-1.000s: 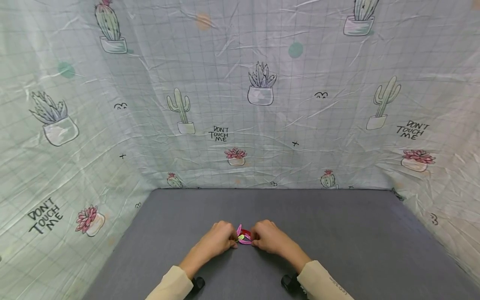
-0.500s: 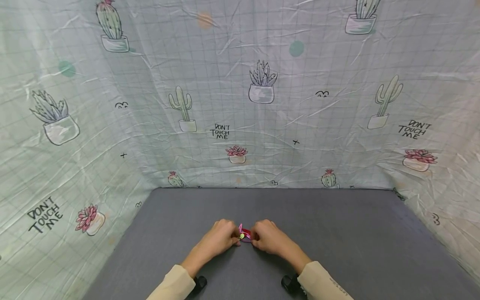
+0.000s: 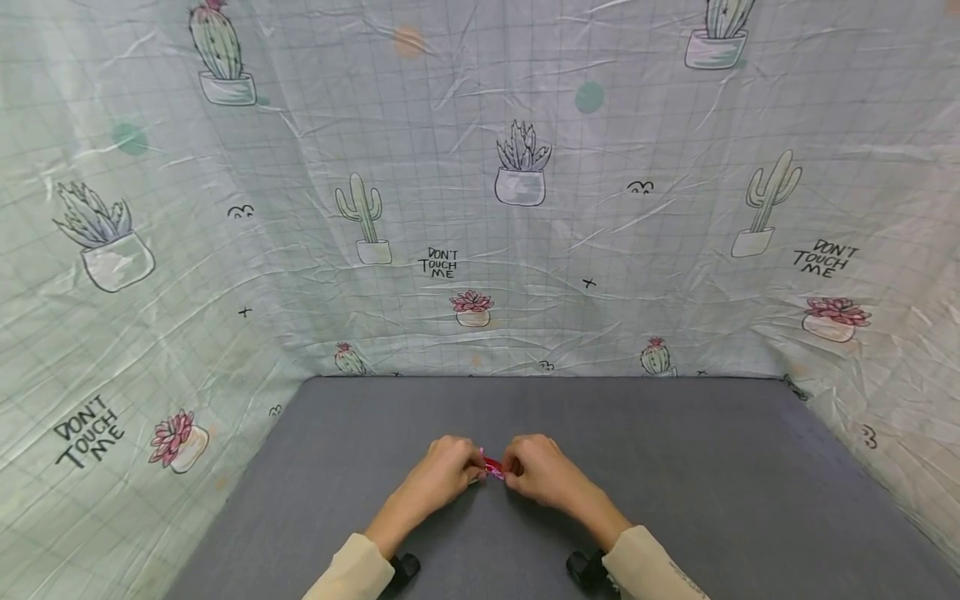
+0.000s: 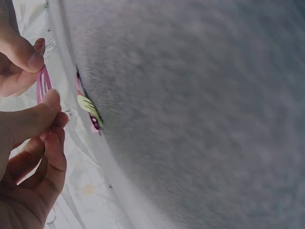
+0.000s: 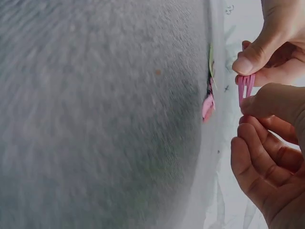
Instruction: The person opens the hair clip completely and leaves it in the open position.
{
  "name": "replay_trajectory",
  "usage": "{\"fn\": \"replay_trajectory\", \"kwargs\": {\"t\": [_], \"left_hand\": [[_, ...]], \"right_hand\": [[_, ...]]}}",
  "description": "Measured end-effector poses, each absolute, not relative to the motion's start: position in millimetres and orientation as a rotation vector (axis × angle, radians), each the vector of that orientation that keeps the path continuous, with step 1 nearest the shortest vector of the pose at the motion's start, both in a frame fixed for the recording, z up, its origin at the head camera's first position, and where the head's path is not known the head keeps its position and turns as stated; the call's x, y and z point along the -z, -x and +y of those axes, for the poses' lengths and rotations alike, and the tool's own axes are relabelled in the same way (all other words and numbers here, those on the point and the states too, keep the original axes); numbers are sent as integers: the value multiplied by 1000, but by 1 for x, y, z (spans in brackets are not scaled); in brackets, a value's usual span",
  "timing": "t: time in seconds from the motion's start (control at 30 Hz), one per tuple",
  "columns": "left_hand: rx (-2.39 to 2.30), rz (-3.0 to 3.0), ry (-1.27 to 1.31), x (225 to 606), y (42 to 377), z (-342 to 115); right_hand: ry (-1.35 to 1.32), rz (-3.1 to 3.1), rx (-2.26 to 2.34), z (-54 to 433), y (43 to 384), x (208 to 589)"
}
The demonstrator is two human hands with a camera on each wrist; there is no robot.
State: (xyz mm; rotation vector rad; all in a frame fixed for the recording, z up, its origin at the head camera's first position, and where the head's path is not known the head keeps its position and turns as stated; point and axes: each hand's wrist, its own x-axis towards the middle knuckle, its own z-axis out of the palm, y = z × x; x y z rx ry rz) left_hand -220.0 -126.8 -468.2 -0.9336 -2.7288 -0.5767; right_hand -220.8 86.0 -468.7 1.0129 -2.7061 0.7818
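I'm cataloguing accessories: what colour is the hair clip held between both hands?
Pink; the hair clip shows best in the left wrist view.

The head view looks forward and down from the near side, well back — both wrist views, low and close, face far, sharing the pink clip (image 4: 44, 82).

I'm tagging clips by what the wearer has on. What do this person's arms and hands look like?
The left sleeve and right sleeve are cream; the right one bears small dark lettering, too small to read. A rounded black device shows beside the left cuff, another beside the right. The left hand and right hand wear no gloves.
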Motion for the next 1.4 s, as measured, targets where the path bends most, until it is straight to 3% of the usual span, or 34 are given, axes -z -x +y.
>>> {"fn": "replay_trajectory", "kwargs": {"t": [1.03,1.4], "left_hand": [[1398,-2364,905,457,213,-67],[1330,-2299,990,451,208,-66]], "right_hand": [[-900,-2229,-1357,170,199,459],[-961,-2230,-1157,173,198,452]]}}
